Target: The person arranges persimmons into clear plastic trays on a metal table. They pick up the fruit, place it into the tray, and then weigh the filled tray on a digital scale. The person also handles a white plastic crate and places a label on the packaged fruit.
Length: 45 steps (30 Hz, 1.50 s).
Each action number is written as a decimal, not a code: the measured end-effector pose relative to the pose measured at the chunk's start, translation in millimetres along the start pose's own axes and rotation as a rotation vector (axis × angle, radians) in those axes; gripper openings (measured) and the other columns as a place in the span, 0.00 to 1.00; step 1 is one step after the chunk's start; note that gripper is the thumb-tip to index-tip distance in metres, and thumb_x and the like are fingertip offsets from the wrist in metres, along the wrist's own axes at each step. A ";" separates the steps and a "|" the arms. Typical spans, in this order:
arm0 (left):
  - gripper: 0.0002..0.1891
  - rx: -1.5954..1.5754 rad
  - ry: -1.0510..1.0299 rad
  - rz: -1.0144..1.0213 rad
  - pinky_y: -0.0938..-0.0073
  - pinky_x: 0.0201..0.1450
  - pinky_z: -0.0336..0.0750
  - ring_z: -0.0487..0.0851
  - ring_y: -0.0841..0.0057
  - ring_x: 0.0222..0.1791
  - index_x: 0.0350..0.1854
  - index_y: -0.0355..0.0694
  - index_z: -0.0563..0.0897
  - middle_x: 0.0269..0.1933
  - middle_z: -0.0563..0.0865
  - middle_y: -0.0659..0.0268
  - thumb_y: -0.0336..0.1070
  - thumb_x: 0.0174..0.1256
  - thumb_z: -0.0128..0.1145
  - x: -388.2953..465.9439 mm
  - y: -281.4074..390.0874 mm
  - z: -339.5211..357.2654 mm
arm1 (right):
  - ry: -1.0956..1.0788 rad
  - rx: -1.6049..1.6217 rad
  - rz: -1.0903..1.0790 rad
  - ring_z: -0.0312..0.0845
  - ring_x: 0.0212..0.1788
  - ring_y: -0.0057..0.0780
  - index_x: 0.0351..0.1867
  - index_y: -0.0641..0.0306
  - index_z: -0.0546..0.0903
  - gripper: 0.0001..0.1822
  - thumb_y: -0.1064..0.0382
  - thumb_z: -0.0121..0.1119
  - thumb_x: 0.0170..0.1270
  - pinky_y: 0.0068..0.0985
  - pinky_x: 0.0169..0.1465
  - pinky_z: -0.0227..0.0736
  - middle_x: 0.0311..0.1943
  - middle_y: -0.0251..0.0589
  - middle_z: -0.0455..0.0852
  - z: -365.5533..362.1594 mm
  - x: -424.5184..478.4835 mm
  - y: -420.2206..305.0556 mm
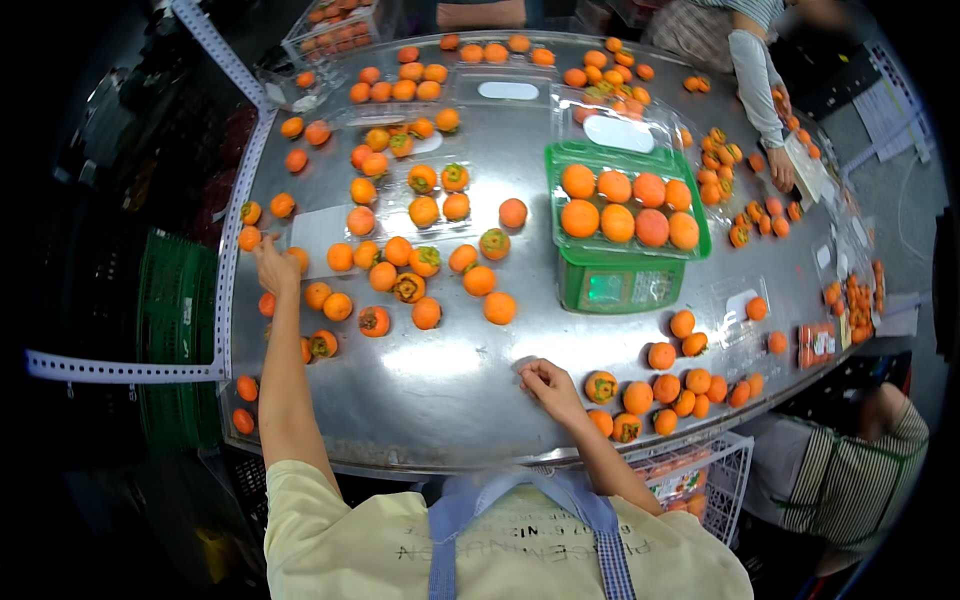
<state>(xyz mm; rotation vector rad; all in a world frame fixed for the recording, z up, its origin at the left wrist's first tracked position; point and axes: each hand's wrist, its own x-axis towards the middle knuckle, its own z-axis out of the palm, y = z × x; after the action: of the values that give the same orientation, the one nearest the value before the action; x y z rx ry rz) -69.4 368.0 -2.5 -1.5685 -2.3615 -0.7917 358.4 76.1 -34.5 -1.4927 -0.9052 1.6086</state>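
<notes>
My left hand (277, 266) stretches to the left side of the steel table. Its fingers are spread and touch or nearly touch an orange persimmon (250, 238); another persimmon (298, 259) sits just right of the hand. Low over the table's front middle, my right hand (553, 386) has curled fingers and nothing visible in them. Ahead of it stands a green digital scale (622, 281) with a lit display. On the scale, an opened clear plastic clamshell box (559, 225) holds two rows of persimmons (616, 223), its lid (566, 112) tipped back.
Loose persimmons (409, 287) spread across the steel table (420, 382). More clamshell boxes (401, 225) with fruit lie beyond. A co-worker's hand (781, 169) works at the far right; another person (840, 472) is at the lower right. A perforated metal post (240, 210) edges the left.
</notes>
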 end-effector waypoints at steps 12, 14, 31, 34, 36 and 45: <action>0.28 -0.907 -0.295 0.139 0.77 0.22 0.48 0.53 0.88 0.21 0.15 0.42 0.55 0.17 0.57 0.77 0.29 0.66 0.63 -211.8 93.8 -11.0 | 0.069 -0.097 -0.062 0.79 0.33 0.20 0.43 0.68 0.80 0.12 0.60 0.57 0.69 0.22 0.39 0.74 0.31 0.35 0.84 -16.0 -39.2 -2.8; 0.29 -0.950 -0.378 0.115 0.77 0.22 0.47 0.52 0.88 0.21 0.15 0.43 0.54 0.17 0.56 0.77 0.28 0.66 0.63 -255.9 110.3 -21.9 | 0.078 -0.115 -0.084 0.80 0.33 0.24 0.43 0.67 0.81 0.11 0.60 0.57 0.68 0.25 0.39 0.75 0.30 0.38 0.85 -16.8 -49.8 -2.0; 0.29 -1.016 -0.729 0.200 0.76 0.20 0.47 0.50 0.86 0.19 0.14 0.43 0.54 0.16 0.56 0.75 0.26 0.65 0.64 -360.1 168.8 -72.5 | 0.708 -1.145 -0.063 0.84 0.33 0.42 0.47 0.61 0.80 0.22 0.49 0.67 0.57 0.36 0.32 0.77 0.42 0.44 0.82 -128.3 -116.2 -6.4; 0.30 -0.960 -0.749 0.203 0.76 0.20 0.47 0.50 0.85 0.20 0.14 0.43 0.53 0.16 0.55 0.76 0.27 0.65 0.64 -359.6 171.8 -75.6 | 0.649 -1.125 0.003 0.84 0.35 0.44 0.53 0.62 0.78 0.30 0.46 0.69 0.54 0.38 0.33 0.78 0.45 0.47 0.81 -126.7 -109.2 1.5; 0.29 -0.929 -0.769 0.213 0.77 0.21 0.48 0.51 0.86 0.20 0.15 0.43 0.55 0.17 0.56 0.76 0.27 0.65 0.64 -359.4 170.9 -77.5 | 0.664 -1.065 -0.054 0.84 0.39 0.45 0.56 0.62 0.76 0.32 0.47 0.70 0.53 0.38 0.37 0.79 0.47 0.47 0.81 -126.8 -107.0 3.7; 0.19 -1.147 -1.590 -0.029 0.81 0.39 0.74 0.79 0.81 0.39 0.56 0.41 0.73 0.48 0.81 0.65 0.40 0.68 0.62 -340.6 235.0 -133.3 | 0.522 -0.424 -0.403 0.75 0.56 0.40 0.58 0.63 0.74 0.36 0.59 0.76 0.45 0.34 0.58 0.72 0.53 0.46 0.78 -112.6 -127.8 -47.7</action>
<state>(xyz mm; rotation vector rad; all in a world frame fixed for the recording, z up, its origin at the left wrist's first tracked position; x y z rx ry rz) 267.6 95.9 34.4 -3.7036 -2.7927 -1.3047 478.5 -13.6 59.4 -1.7559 -1.1822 0.7095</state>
